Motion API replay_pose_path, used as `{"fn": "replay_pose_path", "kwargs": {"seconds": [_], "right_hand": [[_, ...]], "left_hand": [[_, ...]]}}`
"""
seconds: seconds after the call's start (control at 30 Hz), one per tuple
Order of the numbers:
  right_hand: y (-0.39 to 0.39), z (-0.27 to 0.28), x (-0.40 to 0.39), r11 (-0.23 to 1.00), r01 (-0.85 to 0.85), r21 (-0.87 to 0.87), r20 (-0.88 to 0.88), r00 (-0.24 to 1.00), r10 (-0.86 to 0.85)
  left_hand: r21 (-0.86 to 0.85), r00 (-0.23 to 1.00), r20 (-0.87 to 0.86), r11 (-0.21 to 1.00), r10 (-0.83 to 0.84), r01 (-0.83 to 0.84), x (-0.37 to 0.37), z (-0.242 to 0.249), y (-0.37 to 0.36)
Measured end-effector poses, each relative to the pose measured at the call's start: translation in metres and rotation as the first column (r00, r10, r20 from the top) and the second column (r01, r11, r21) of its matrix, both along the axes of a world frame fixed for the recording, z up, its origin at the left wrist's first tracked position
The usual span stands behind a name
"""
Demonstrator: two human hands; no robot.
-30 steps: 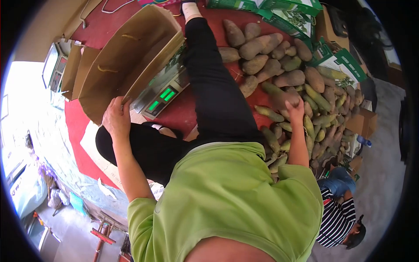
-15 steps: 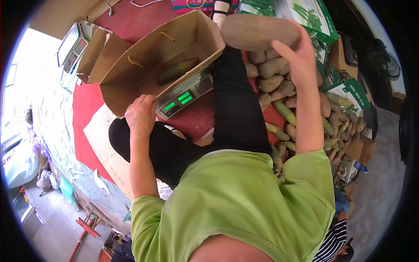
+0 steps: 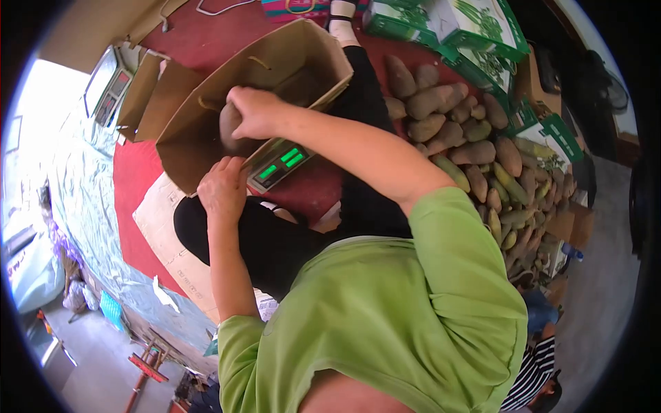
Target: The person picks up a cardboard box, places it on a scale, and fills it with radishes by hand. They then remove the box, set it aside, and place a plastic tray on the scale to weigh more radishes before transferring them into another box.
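A big brown cardboard gift bag with yellow rope handles gapes open in front of me. It appears to rest on a digital scale with lit green digits. My left hand is closed over the bag's near rim, at its left corner. Reaching across the scale, my right hand is inside the bag's mouth, gripping a brown root vegetable, partly covered by the fingers. The bag's dark bottom is hard to make out.
Brown and greenish root vegetables are heaped on the red floor covering at right. Green-and-white printed boxes stand behind them. A second scale and open cardboard are at left. Another person's striped sleeve shows lower right.
My right hand has swung left with the root vegetable, from above the heap into the bag. My left hand has stayed on the rim.
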State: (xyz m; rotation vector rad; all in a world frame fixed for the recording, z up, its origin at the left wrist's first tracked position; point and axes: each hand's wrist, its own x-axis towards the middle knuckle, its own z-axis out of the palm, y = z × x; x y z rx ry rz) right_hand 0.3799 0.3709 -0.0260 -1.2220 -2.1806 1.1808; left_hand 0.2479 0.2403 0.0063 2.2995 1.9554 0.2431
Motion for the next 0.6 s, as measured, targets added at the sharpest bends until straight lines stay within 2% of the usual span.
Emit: {"fn": "replay_pose_path", "kwargs": {"seconds": [0.1, 0.17, 0.23, 0.27, 0.33, 0.37, 0.4, 0.43, 0.5, 0.53, 0.6], "right_hand": [[0.002, -0.011, 0.0, 0.999, 0.043, -0.008, 0.052, 0.998, -0.043], [0.001, 0.017, 0.023, 0.99, -0.017, 0.138, -0.068, 0.997, 0.026], [0.001, 0.038, 0.059, 0.999, 0.019, 0.034, -0.265, 0.964, -0.009], [-0.001, 0.045, 0.083, 0.994, 0.09, 0.054, -0.347, 0.935, -0.066], [-0.007, 0.053, 0.14, 0.976, 0.216, -0.017, -0.424, 0.883, -0.202], [-0.013, 0.052, 0.17, 0.948, 0.284, -0.144, -0.467, 0.825, -0.318], [-0.019, 0.047, 0.201, 0.921, 0.368, -0.132, -0.448, 0.806, -0.386], [-0.023, 0.026, 0.235, 0.85, 0.48, -0.219, -0.384, 0.758, -0.527], [-0.049, -0.007, 0.293, 0.77, 0.632, -0.089, -0.29, 0.723, -0.627], [-0.069, -0.021, 0.319, 0.7, 0.712, -0.047, -0.077, 0.697, -0.713], [-0.108, -0.074, 0.373, 0.66, 0.751, -0.017, 0.132, 0.656, -0.743]], "left_hand": [[-0.034, 0.999, 0.029, 0.999, 0.021, -0.02, -0.002, -0.001, 0.0], [-0.025, 0.999, 0.044, 0.999, 0.026, -0.025, 0.0, -0.001, 0.001], [-0.02, 0.999, 0.042, 1.0, 0.025, -0.024, 0.0, 0.0, 0.001], [-0.027, 0.999, 0.004, 0.999, 0.041, -0.041, 0.001, 0.001, 0.001], [0.024, 0.999, 0.044, 1.0, 0.017, -0.018, 0.0, -0.004, 0.0], [-0.011, 0.998, 0.05, 1.0, 0.03, -0.029, -0.001, -0.005, 0.001], [-0.002, 0.999, 0.037, 1.0, 0.023, -0.023, 0.001, -0.002, 0.001], [0.001, 0.999, 0.045, 1.0, 0.03, -0.03, 0.003, -0.001, 0.001], [0.0, 0.998, 0.053, 1.0, 0.025, -0.025, 0.006, -0.002, 0.002], [-0.002, 0.998, 0.04, 0.999, 0.046, -0.046, 0.007, -0.002, 0.001], [-0.005, 0.998, 0.024, 0.998, 0.061, -0.061, 0.007, -0.003, 0.002]]}}
